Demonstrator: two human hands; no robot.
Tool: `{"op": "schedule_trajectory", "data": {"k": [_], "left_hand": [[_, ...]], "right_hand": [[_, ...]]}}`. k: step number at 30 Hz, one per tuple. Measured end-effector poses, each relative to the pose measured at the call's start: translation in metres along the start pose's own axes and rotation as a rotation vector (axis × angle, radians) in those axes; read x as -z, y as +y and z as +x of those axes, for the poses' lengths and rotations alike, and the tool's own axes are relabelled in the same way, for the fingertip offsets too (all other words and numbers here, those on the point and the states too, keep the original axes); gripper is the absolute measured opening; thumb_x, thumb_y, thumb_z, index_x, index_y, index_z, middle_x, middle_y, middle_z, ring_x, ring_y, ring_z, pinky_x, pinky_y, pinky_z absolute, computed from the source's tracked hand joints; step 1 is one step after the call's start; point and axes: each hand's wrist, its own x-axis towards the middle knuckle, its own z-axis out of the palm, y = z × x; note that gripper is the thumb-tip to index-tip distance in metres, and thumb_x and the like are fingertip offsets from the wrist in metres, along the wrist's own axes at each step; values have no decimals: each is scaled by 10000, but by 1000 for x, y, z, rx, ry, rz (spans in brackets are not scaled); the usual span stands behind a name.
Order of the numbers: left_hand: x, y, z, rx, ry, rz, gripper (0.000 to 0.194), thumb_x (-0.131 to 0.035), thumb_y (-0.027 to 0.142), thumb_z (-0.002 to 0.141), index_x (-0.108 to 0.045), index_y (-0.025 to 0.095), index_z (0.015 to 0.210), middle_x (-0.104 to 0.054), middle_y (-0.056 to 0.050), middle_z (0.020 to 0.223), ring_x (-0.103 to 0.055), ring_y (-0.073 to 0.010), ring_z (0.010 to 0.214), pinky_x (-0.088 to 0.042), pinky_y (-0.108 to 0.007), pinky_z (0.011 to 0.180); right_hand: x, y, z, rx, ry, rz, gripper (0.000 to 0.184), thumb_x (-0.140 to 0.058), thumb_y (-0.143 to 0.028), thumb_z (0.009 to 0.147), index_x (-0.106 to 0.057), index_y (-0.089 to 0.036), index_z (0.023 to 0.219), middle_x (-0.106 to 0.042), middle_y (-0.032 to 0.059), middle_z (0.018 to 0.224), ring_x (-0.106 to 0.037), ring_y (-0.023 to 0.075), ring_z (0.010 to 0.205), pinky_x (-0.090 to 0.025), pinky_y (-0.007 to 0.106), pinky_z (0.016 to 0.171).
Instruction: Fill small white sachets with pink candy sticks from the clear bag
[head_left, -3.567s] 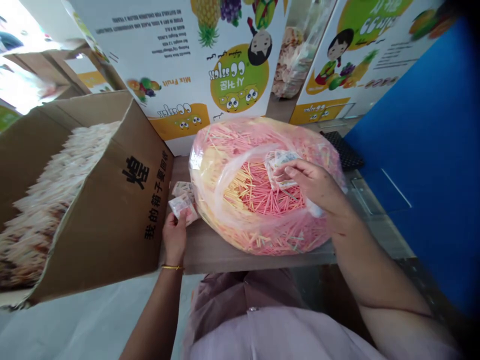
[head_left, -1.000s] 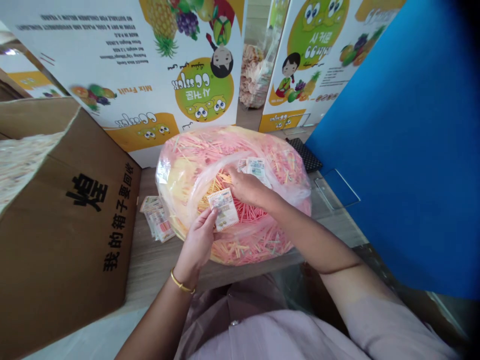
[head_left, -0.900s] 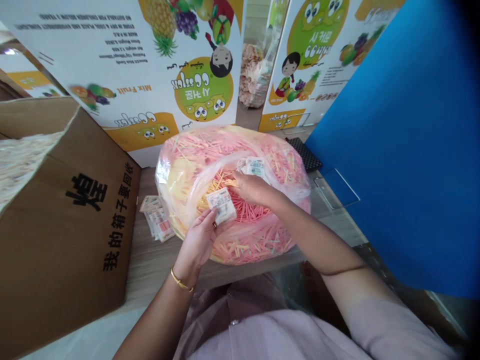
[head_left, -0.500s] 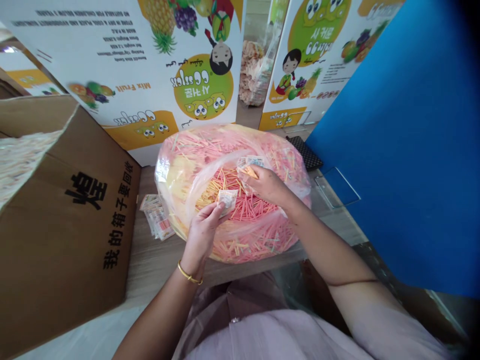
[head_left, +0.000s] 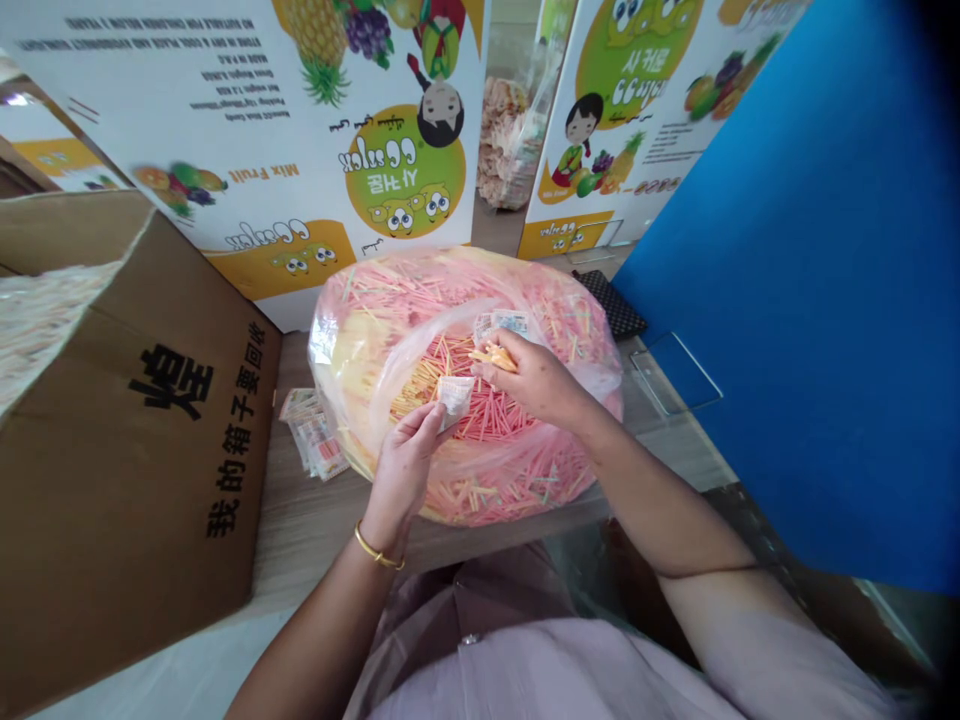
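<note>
Pinched between the thumb and fingers of my left hand (head_left: 411, 445) is a small printed packet (head_left: 454, 396). My right hand (head_left: 534, 372), just to its right, is closed on several short orange-yellow sticks (head_left: 495, 355). Both hands are above the open mouth of a large clear plastic bag (head_left: 352, 330) full of thin pink and yellow sticks (head_left: 499, 412). Another printed packet (head_left: 501, 323) lies on the bag just beyond my right fingers. Part of the right palm is hidden from view.
Several flat printed packets (head_left: 319, 440) lie on the table left of the bag. A brown cardboard box (head_left: 135, 480) stands at the left, white printed cartons (head_left: 247, 100) behind. On the right are a blue panel (head_left: 795, 300), a wire handle (head_left: 679, 375) and a black dotted item (head_left: 611, 305).
My right hand has shifted slightly nearer to me, and the sticks in it now show more. The left hand with its packet has hardly moved.
</note>
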Motion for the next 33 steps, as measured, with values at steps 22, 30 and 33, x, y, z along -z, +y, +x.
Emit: {"op": "schedule_trajectory", "data": {"k": [22, 30, 33], "left_hand": [[-7, -1, 1, 69, 0, -26, 424, -914, 461, 661, -829, 153, 939, -809, -93, 1012, -740, -269, 1050, -550, -497, 1086], [-5, -4, 4, 73, -10, -12, 431, -913, 484, 652, -828, 155, 918, -806, -98, 1031, -725, -282, 1088, -554, -477, 1074], [-6, -5, 3, 54, -31, 21, 413, -884, 475, 699, -831, 163, 964, -806, -87, 1062, -722, -278, 1099, -543, -475, 1085]], "right_hand": [[-21, 18, 34, -12, 176, 415, 533, -446, -714, 976, -568, -236, 773, -669, 18, 717, -673, 189, 844, -503, 338, 899], [-29, 14, 37, -78, 266, 729, 601, -419, -817, 925, -433, -258, 706, -575, -10, 631, -619, 167, 685, -522, 317, 743], [-32, -1, 35, -60, 251, 813, 654, -396, -865, 899, -350, -257, 663, -434, -42, 549, -543, 144, 586, -510, 301, 690]]}}
